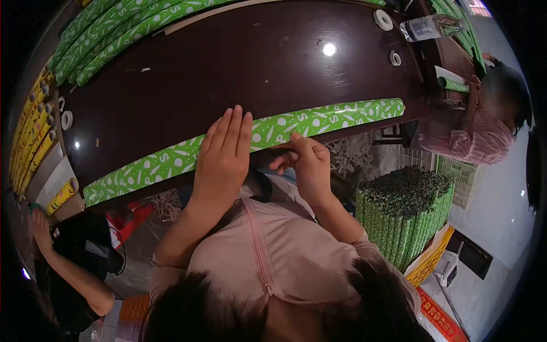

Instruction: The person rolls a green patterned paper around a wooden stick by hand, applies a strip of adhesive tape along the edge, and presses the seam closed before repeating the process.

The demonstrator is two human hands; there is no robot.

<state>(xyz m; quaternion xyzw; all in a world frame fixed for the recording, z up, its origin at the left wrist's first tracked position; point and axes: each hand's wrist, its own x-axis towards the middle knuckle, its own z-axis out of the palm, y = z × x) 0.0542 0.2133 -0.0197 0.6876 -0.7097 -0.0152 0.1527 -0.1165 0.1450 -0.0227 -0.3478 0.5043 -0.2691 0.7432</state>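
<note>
A long green tube [342,115] with white printed shapes and letters lies along the near edge of the dark table, bowed in this wide view. Flat across its middle rests my left hand [223,151], fingers straight and pointing away from me. My right hand [310,168] is at the table edge, just right of centre. One of its digits touches the near side of the tube, while the other fingers curl loosely below, apart from it. Nothing shows inside that hand.
On the dark table [199,74] lie tape rolls [383,20] and a plastic bottle [430,27]. Green tubes [108,43] line the far left; yellow tubes [34,131] stand left. A green bundle [399,222] is at right. Co-workers sit at left [74,268] and right [473,131].
</note>
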